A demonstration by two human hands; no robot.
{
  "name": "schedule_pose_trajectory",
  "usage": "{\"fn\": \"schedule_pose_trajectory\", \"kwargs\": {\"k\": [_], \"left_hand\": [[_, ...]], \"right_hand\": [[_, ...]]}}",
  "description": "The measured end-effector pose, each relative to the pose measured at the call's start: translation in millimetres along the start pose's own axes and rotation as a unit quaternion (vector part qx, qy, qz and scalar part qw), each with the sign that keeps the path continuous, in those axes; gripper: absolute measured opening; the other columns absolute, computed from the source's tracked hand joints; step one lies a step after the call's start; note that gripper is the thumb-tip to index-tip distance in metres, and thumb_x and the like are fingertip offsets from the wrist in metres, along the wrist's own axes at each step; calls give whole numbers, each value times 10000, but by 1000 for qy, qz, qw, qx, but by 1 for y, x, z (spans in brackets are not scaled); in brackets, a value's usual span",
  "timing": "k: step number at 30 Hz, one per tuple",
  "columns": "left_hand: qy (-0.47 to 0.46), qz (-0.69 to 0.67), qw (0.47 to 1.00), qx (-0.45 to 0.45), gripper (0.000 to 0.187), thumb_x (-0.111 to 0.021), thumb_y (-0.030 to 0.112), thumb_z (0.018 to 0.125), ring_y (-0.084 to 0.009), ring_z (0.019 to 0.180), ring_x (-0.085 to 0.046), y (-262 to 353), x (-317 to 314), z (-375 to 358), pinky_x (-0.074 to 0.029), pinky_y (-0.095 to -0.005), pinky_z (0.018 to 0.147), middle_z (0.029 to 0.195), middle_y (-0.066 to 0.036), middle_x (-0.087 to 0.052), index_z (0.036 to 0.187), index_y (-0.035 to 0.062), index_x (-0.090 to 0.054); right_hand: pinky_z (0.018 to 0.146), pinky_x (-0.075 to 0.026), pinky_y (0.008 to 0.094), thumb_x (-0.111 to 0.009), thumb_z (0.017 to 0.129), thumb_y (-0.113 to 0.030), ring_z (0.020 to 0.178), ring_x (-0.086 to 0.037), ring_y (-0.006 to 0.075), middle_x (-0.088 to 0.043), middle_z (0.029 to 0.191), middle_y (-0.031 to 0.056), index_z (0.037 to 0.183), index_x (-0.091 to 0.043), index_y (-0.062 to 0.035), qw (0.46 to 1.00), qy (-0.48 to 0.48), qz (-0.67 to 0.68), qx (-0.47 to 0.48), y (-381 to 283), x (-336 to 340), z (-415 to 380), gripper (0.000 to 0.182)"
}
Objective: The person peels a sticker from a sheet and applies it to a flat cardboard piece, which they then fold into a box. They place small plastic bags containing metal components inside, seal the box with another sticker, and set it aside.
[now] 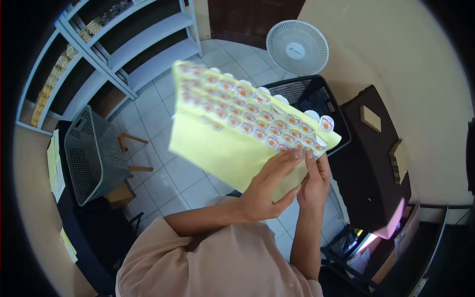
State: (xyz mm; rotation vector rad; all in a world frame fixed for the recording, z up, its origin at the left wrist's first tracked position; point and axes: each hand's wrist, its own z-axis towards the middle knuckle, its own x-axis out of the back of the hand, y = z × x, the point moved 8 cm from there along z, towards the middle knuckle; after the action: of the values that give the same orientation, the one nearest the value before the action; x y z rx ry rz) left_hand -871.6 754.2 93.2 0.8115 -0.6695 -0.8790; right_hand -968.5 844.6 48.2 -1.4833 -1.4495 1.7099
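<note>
A large yellow sheet point(217, 153) is held up in front of me, tilted down toward the right. Rows of round white stickers with orange centres point(267, 116) cover its upper part, and several stick out past its top edge. My left hand point(269, 183) bends round the lower right of the sheet, its fingertips on the bottom stickers and its thumb at the lower edge. Close beside it, my right hand point(315, 180) grips the right corner, fingers partly behind the sheet. Whether either hand pinches a single sticker is hidden.
Behind the sheet stands a dark plastic basket point(341, 116), with a white fan point(297, 48) beyond. At right, a dark-covered table point(366, 163) bears small yellowish blocks point(371, 119). A grey basket point(96, 153), a wooden stool point(133, 143) and white shelves point(148, 59) are at left.
</note>
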Motion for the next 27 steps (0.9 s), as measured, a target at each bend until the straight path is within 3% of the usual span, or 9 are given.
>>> {"fn": "schedule_pose_trajectory", "kwargs": {"k": [10, 12, 14, 16, 18, 21, 22, 24, 27], "left_hand": [[-109, -101, 986, 71, 357, -723, 50, 758, -338, 1063, -605, -13, -108, 63, -500, -370, 888, 1117, -173, -613, 1085, -18, -597], [-100, -135, 985, -47, 304, -729, 85, 770, -328, 955, -639, 10, -105, 71, -522, -356, 825, 1020, -154, -644, 1035, -18, -620], [-84, -110, 980, -141, 357, -717, 124, 797, -299, 1025, -605, 21, -88, 85, -509, -393, 844, 1003, -161, -645, 1102, -19, -600], [83, 61, 984, -144, 442, -700, 160, 824, -313, 1127, -541, 15, -62, 99, -458, -427, 928, 1127, -188, -607, 1203, -11, -549], [225, 222, 947, 54, 535, -653, 107, 855, -307, 1235, -472, -39, -64, 116, -357, -477, 1053, 1334, -188, -497, 1338, 27, -438], [112, 261, 908, 307, 642, -670, 113, 846, -278, 1339, -358, -142, -126, 124, -322, -466, 1073, 1443, -127, -396, 1405, 31, -363], [72, 267, 909, 312, 682, -681, 135, 845, -277, 1341, -351, -171, -153, 116, -315, -452, 1077, 1451, -163, -377, 1428, 48, -339], [76, -14, 923, 377, 751, -713, 93, 833, -247, 1199, -500, -225, -222, 102, -404, -390, 1012, 1310, -254, -489, 1437, 6, -275], [63, -111, 843, 523, 767, -701, 41, 833, -223, 1079, -595, -250, -322, 117, -492, -343, 903, 1203, -238, -584, 1443, 10, -238]], "right_hand": [[874, -521, 322, -520, 963, -71, 1013, -632, 180, -630, 1143, 130, 1209, -545, 38, 993, 8, 68, -93, -34, 139, 90, 270], [865, -529, 320, -533, 959, -74, 1000, -638, 179, -633, 1135, 128, 1207, -552, 39, 992, 28, 70, -99, -34, 175, 106, 273], [873, -528, 323, -543, 955, -78, 1008, -637, 181, -633, 1137, 130, 1208, -553, 39, 988, 21, 86, -124, -31, 208, 124, 279], [863, -532, 322, -543, 956, -80, 996, -643, 180, -638, 1128, 130, 1207, -553, 41, 986, 34, 88, -134, -39, 244, 141, 279], [851, -537, 320, -546, 954, -80, 976, -650, 179, -642, 1119, 129, 1204, -555, 41, 987, 29, 58, -144, -49, 287, 167, 278], [857, -538, 330, -539, 954, -82, 987, -648, 191, -644, 1109, 129, 1197, -553, 35, 986, 23, 60, -151, -69, 363, 208, 270], [854, -540, 332, -540, 956, -88, 987, -648, 194, -643, 1110, 127, 1192, -556, 34, 986, 26, 60, -151, -79, 387, 222, 266], [839, -543, 319, -556, 954, -94, 959, -655, 178, -648, 1107, 125, 1196, -559, 45, 987, 46, 45, -145, -100, 432, 252, 280], [844, -540, 321, -530, 971, -99, 967, -650, 174, -649, 1100, 118, 1191, -564, 42, 985, 33, 49, -161, -133, 504, 290, 263]]}}
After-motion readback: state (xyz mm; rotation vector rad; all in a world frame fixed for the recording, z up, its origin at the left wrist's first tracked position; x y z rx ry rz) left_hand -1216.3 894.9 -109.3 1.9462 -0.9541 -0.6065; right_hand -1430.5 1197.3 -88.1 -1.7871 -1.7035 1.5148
